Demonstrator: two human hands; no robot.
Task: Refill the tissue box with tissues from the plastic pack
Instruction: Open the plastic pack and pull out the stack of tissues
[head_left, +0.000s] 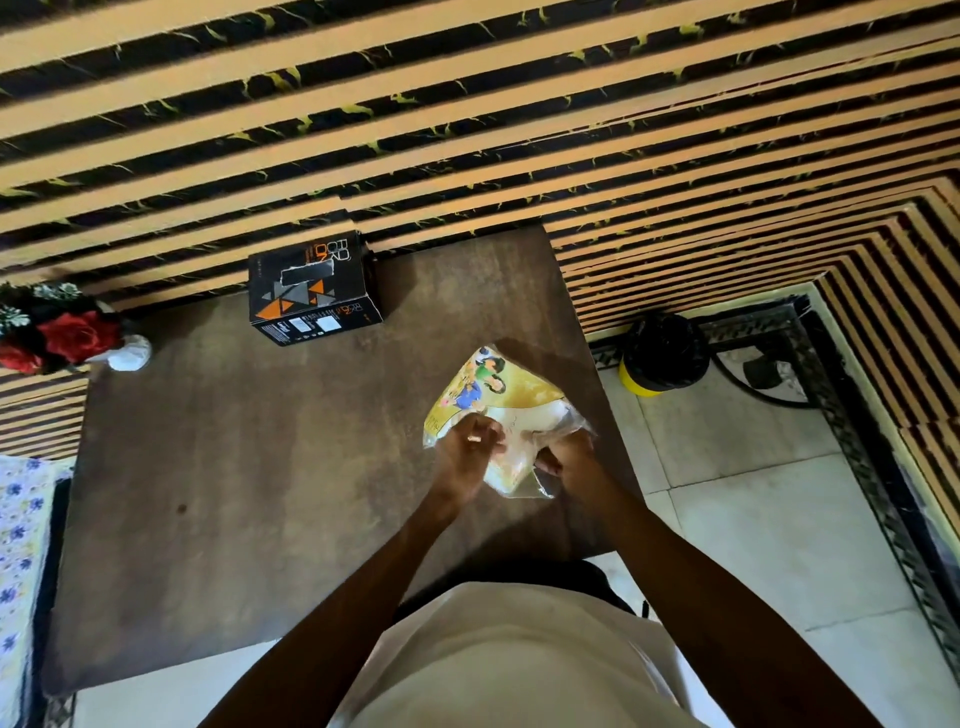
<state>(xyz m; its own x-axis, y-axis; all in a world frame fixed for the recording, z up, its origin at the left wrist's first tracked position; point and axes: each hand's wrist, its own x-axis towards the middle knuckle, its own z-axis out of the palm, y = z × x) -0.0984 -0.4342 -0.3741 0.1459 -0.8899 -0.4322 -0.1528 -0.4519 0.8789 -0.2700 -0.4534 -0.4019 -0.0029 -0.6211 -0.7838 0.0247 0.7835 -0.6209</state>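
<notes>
Both hands grip the plastic pack near the tabletop's right edge.

The left hand (470, 449) and right hand (563, 457) pinch the near end of the yellow plastic pack (498, 395) of tissues; the black tissue box (311, 288) stands well apart at the far edge of the brown tabletop (234, 493).

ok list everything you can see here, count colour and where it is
plastic pack: one, clear with yellow print, white tissues inside, right part of the table, held in both hands
tissue box: one, black with orange and grey triangles, far edge of the table
table: one, dark brown, centre
flowers: one bunch, red with green, in a white vase, far left
bin: one, yellow with black liner, floor right of the table
cloth: one, white with blue flowers, left edge
left hand: gripping the pack
right hand: gripping the pack
</notes>
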